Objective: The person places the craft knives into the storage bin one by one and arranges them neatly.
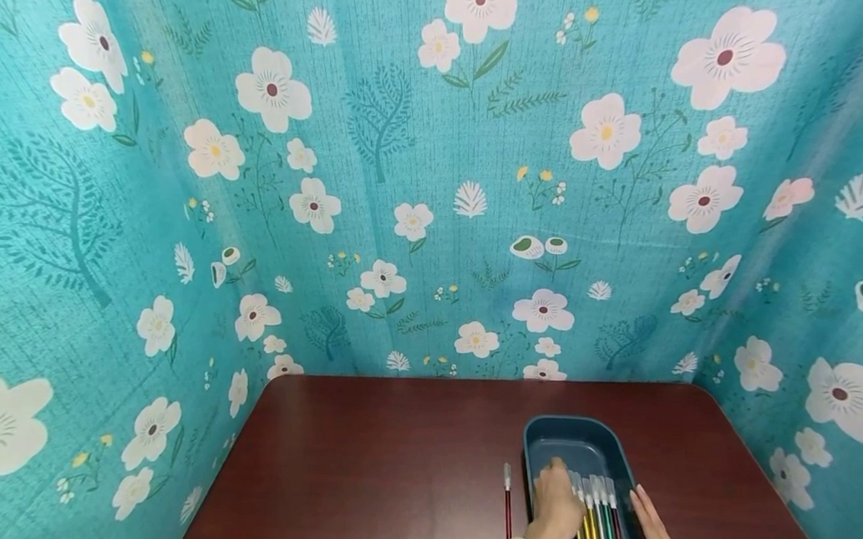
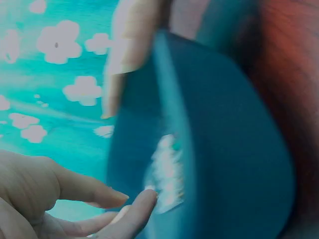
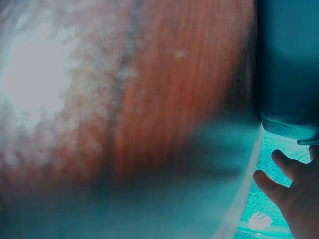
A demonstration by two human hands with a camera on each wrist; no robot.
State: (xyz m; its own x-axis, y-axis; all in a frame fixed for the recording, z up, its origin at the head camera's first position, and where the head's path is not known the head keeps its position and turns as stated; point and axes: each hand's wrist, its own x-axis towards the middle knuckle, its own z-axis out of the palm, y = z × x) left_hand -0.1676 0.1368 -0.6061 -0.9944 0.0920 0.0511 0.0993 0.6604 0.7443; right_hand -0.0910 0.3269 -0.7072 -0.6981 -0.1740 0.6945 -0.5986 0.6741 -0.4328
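A dark blue tray (image 1: 570,421) stands on the brown table (image 1: 378,474) near its front right. Several coloured pens (image 1: 599,512) with clear caps lie side by side in it. My left hand (image 1: 556,503) reaches into the tray from the left, its fingers resting on the pens' capped ends. In the left wrist view its fingers (image 2: 99,199) lie loosely bent beside the tray (image 2: 234,149), close to the white caps (image 2: 164,174), and hold nothing. My right hand (image 1: 650,517) lies with straight fingers along the tray's right rim. The blurred right wrist view shows its fingers (image 3: 286,191) just below the tray (image 3: 289,59).
One red pen (image 1: 507,502) lies on the table just left of the tray. Teal flowered cloth (image 1: 425,178) walls in the table at the back and on both sides. The table's left and far parts show bare wood.
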